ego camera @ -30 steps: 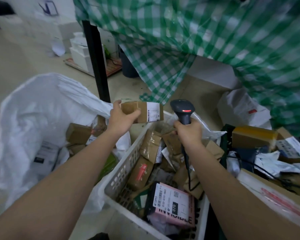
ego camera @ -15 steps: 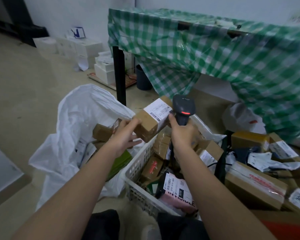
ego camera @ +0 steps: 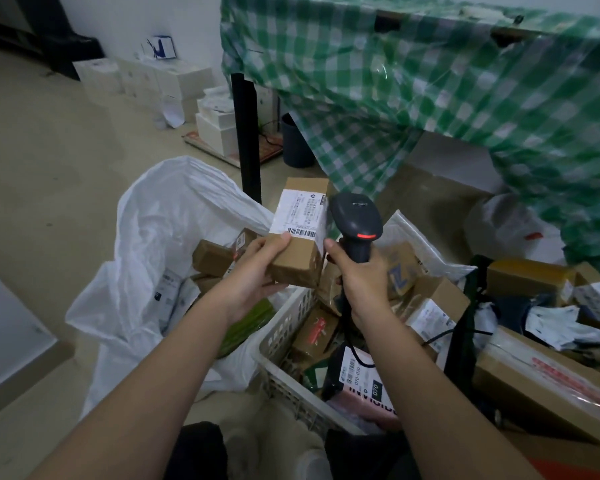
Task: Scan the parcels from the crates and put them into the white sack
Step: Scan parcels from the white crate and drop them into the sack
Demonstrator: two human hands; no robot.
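Observation:
My left hand (ego camera: 253,268) grips a small brown cardboard parcel (ego camera: 300,233) from below, its white barcode label turned up toward me. Just right of it my right hand (ego camera: 359,275) grips the handle of a dark barcode scanner (ego camera: 355,220) with a red light on its head, close beside the label. Both are held above the gap between the white sack (ego camera: 153,237) on the left, which holds several boxes, and the white plastic crate (ego camera: 284,341) full of parcels below my right arm.
A table with a green checked cloth (ego camera: 430,98) and a black leg (ego camera: 246,140) stands behind. More boxes and mailers (ego camera: 541,386) pile up at the right. White cartons (ego camera: 187,81) sit on the floor at the back left. A pale board (ego camera: 11,341) lies at the left edge.
My left hand has turned the parcel so its label faces up and raised it nearer the scanner. The view has tilted up and back, showing more of the floor and table.

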